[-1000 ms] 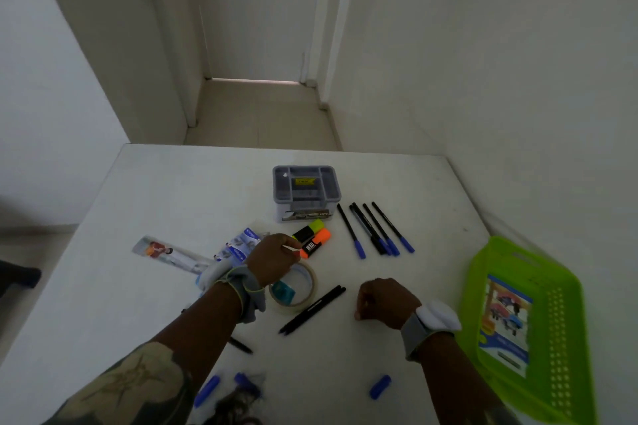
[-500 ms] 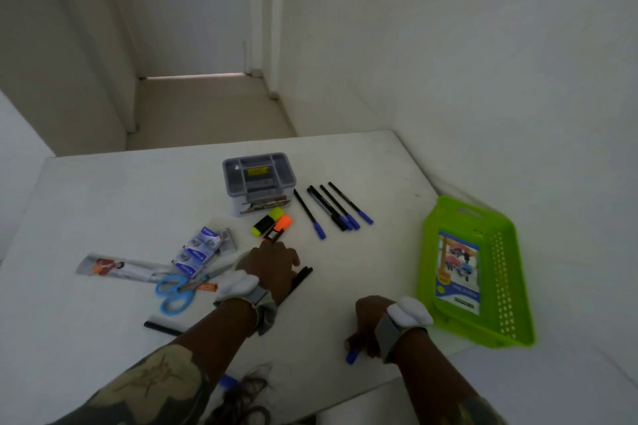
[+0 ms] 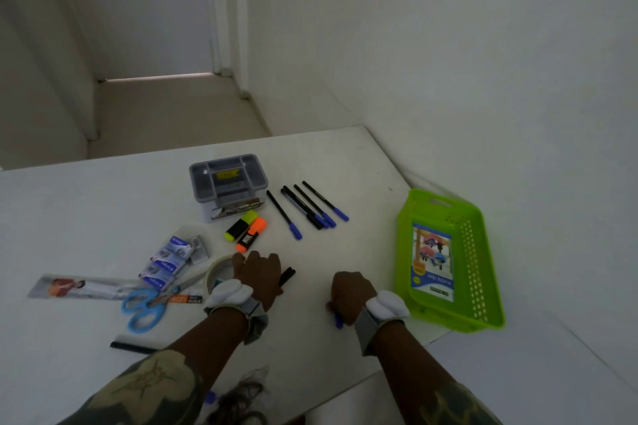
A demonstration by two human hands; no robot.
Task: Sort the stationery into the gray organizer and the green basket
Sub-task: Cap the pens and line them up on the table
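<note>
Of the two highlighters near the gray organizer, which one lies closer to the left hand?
The orange highlighter. Its near end almost reaches the left hand, while the yellow highlighter lies beside it, farther back toward the organizer.

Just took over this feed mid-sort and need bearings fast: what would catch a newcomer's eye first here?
The bright green basket at the table's right edge stands out most, holding only a label card. Near the middle, the yellow highlighter and orange highlighter lie just in front of the gray organizer, with a row of blue-capped pens to their right. Close in, the right hand grips a small blue piece, while the left hand rests on black pens beside a tape roll.
</note>
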